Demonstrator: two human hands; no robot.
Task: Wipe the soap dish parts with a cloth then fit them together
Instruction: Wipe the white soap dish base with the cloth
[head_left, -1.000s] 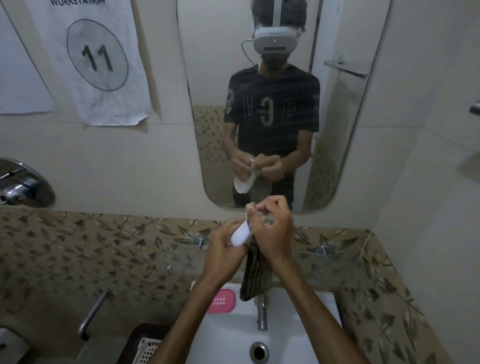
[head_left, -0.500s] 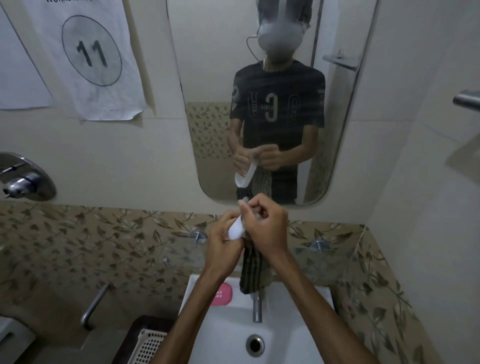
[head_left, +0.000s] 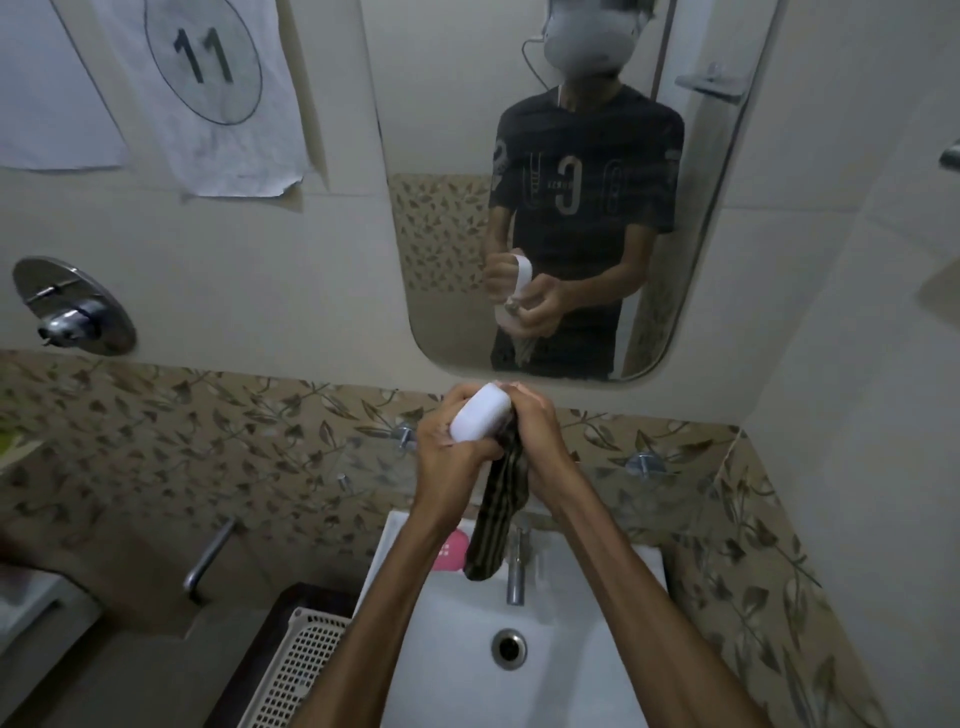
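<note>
My left grip (head_left: 447, 452) holds white dish part (head_left: 479, 420); right grip (head_left: 540, 441) holds striped cloth (head_left: 498, 514) (hiding pink part (head_left: 451, 552)). Wall sheet (head_left: 208, 93): "11".

A: What's on the wall?
B: A rounded mirror (head_left: 530, 187) above a band of leaf-patterned tiles (head_left: 208, 441); plain cream wall higher up; a paper sheet (head_left: 208, 93) marked 11 hangs at left beside another sheet (head_left: 47, 104).
A: And below?
B: A white sink (head_left: 571, 649) with a chrome tap (head_left: 515, 571) and round drain (head_left: 509, 648); a perforated basket (head_left: 306, 670) to its left; a chrome shower valve (head_left: 72, 306) on the left wall; the light is dim.
</note>
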